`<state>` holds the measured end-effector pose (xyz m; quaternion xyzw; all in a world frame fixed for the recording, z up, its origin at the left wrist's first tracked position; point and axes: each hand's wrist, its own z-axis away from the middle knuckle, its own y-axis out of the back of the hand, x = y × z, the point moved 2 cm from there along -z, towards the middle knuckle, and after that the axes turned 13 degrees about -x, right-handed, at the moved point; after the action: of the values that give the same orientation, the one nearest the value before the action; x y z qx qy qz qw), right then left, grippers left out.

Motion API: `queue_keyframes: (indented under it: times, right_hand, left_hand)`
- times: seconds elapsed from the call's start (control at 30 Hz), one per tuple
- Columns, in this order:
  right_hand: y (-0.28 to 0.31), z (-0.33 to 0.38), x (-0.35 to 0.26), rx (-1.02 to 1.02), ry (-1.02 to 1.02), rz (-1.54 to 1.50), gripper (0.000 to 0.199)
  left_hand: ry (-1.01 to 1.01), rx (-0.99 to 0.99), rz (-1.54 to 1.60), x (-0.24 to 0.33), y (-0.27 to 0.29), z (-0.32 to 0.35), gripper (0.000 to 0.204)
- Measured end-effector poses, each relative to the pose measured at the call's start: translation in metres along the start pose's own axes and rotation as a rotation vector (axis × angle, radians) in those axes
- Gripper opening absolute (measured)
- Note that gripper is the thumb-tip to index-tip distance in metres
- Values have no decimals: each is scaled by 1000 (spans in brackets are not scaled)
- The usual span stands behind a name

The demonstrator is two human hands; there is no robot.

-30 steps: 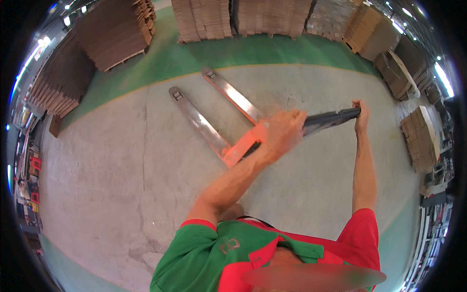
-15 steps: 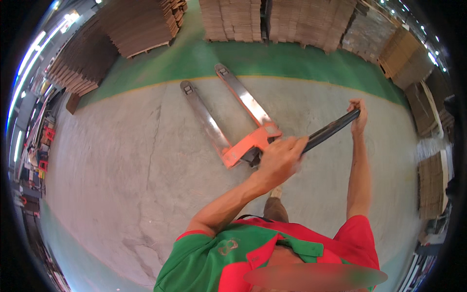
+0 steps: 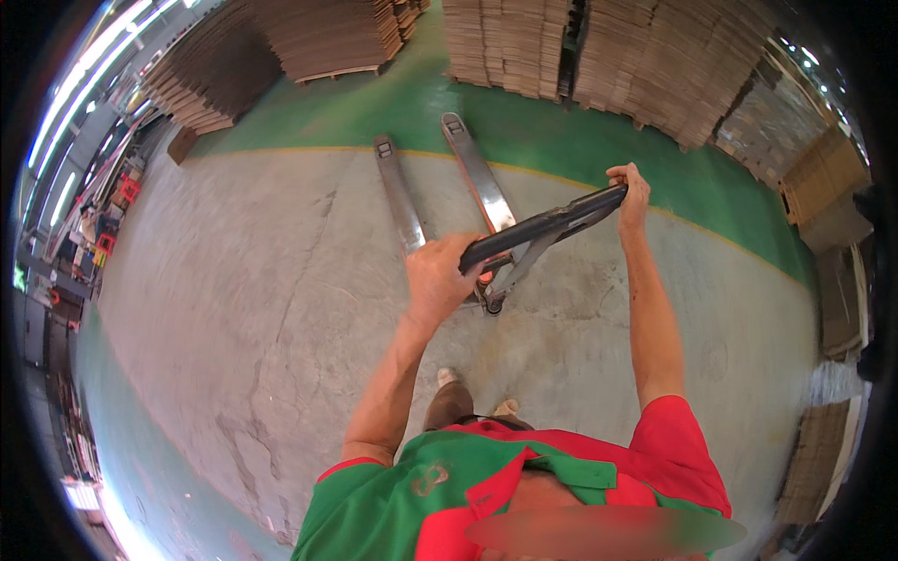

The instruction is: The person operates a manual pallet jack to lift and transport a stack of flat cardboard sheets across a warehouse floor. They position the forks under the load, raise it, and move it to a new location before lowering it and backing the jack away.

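Note:
A pallet jack stands on the floor in front of me, its two worn metal forks (image 3: pixel 482 178) pointing away and slightly left. Most of its orange body is hidden behind my left hand and the handle. The black handle (image 3: pixel 547 224) slants up to the right across the view. My left hand (image 3: pixel 438 279) is closed round the handle's near left end. At the far right end my right hand (image 3: pixel 633 198) grips the bar, thumb side up. Below the handle a small part of the steering wheel base (image 3: pixel 492 301) shows.
Tall stacks of flat cardboard (image 3: pixel 510 47) line the far side, on green floor beyond a yellow line. More stacks (image 3: pixel 213 79) stand at the far left, and wrapped ones (image 3: pixel 781 122) on the right. Red stools (image 3: pixel 129 190) and clutter edge the left wall. Cracked grey concrete (image 3: pixel 243 280) surrounds me.
The handle has swung left, with both hands still on it. The forks now point more nearly straight ahead, and the orange body has gone mostly behind my left hand and the handle.

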<state>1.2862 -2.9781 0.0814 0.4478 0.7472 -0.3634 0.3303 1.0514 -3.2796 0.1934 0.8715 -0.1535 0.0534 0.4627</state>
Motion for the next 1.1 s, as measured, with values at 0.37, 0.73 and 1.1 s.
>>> queue_keyframes:
  times: [0.37, 0.73, 1.1]
  right_hand:
    - [-89, -174, 21, -3, 29, -61, 54]
    - [-247, -494, 148, -144, 1, -166, 54]
    - [-412, -764, 290, -281, 12, -386, 56]
  left_hand:
    - [7, 25, -5, -97, 50, -139, 33]
    - [96, 70, -19, -289, 51, -367, 36]
    - [247, 114, -176, -494, 34, -555, 39]
